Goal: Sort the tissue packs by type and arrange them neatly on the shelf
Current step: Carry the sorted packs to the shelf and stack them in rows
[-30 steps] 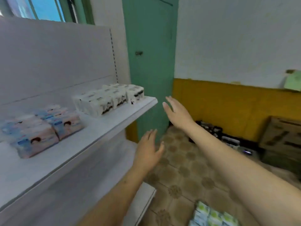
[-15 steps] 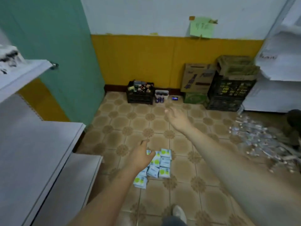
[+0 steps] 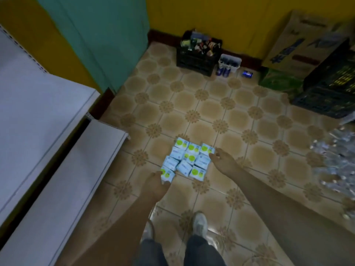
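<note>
Head view down over both arms reaching to a block of tissue packs (image 3: 187, 161) on the tiled floor (image 3: 221, 112).

Left hand (image 3: 155, 184) at the near-left corner of the block, forearm stretched straight down and forward, fingers (image 3: 166, 182) curled loosely against the corner pack; cannot tell whether gripping or only touching. Right hand (image 3: 223, 160) at the far-right edge, arm angled in from the right, thumb and fingers parted wide, tips just beside the packs. Packs white-blue with green circles, lying tight together in rows. White shelf (image 3: 48, 150) at left, bare. Black crate (image 3: 197, 56) by the yellow wall; two shoes (image 3: 199, 223) below.
</note>
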